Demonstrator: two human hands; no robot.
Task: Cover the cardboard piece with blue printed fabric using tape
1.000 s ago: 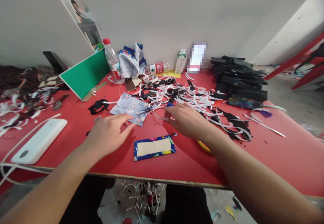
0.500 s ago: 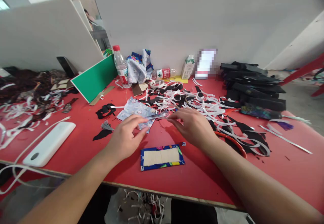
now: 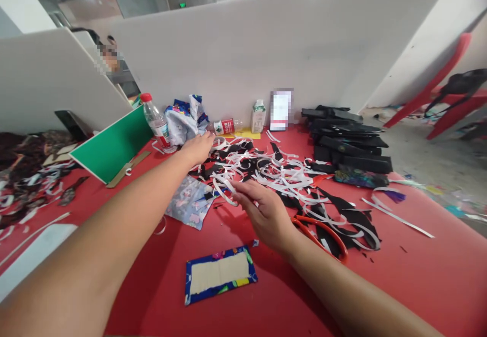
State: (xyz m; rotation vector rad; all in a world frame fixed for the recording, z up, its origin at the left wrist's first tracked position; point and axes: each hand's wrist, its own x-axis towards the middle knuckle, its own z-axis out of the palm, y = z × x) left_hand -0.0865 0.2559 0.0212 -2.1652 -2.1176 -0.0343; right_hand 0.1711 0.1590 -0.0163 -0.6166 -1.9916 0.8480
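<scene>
My left hand [image 3: 198, 148] reaches far over the table, fingers stretched forward, just in front of a crumpled patterned cloth [image 3: 182, 124] and beside a tape roll [image 3: 218, 143]. What lies under its fingertips is hidden. Nearer to me, my right hand [image 3: 264, 210] pinches a curled white strip [image 3: 222, 187] between thumb and fingers. A light blue patterned fabric piece [image 3: 192, 202] lies flat to the left of that hand. In front of me rests a rectangular panel [image 3: 220, 273] with a beige middle and a folded blue patterned border.
Black and white scraps [image 3: 281, 172] cover the middle of the red table. Orange-handled scissors [image 3: 327, 235] lie by my right forearm. A bottle [image 3: 158, 124], green board [image 3: 110, 146], carton [image 3: 258, 116], phone [image 3: 281, 108] and stacked black pieces [image 3: 342, 139] stand around the back.
My left hand has moved away from the light blue fabric to the back of the table. My right hand now holds a white strip. The view has shifted right and upward.
</scene>
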